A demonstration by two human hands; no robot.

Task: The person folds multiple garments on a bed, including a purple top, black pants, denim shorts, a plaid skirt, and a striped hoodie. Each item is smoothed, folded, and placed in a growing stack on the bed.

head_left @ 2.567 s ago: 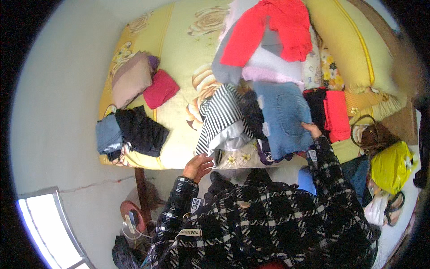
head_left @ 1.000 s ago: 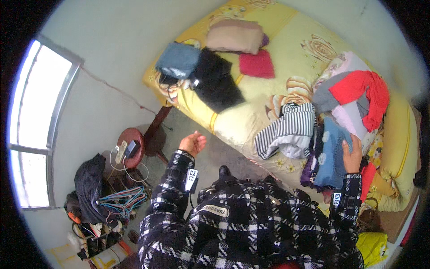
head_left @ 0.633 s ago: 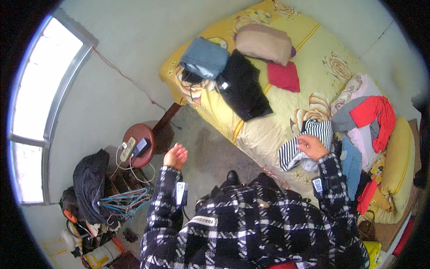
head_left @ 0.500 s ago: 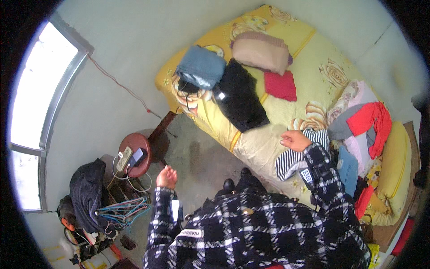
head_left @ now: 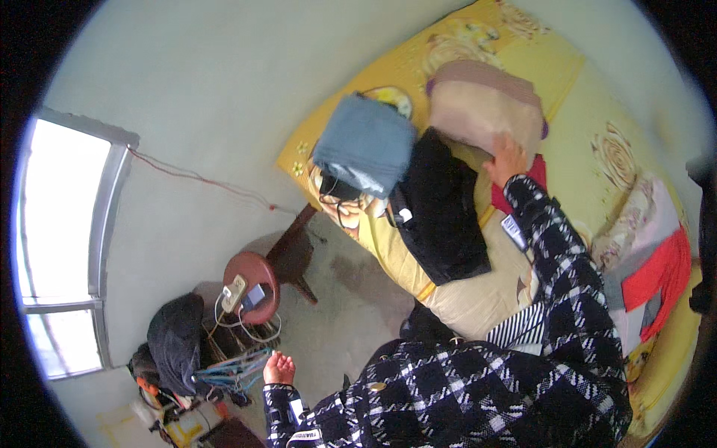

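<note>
My right hand (head_left: pixel 508 159) reaches out over the bed, fingers stretched and apart, at the near edge of a folded beige-pink cloth bundle (head_left: pixel 482 104). Whether the fingertips touch it, I cannot tell. A red folded cloth (head_left: pixel 538 172) lies partly hidden under my hand and sleeve. To the left, black trousers or a similar black garment (head_left: pixel 441 216) are spread flat, next to a folded blue-grey denim garment (head_left: pixel 366 142). Low and away from the bed, my left hand (head_left: pixel 278 369) hangs with loosely curled, separate fingers and nothing visible in it.
A brown round stool (head_left: pixel 258 305) bears a power strip (head_left: pixel 234 293) with white cables. Blue hangers (head_left: pixel 231 373) and a dark draped garment (head_left: pixel 173 343) are beside it. The bed's yellow floral sheet (head_left: pixel 575 97) carries a striped garment (head_left: pixel 519 327) and a red garment (head_left: pixel 661 276).
My right hand has gone from near the striped garment, farther across the bed to the beige-pink bundle. My body has leaned toward the bed and the view has shifted. My left hand stays low.
</note>
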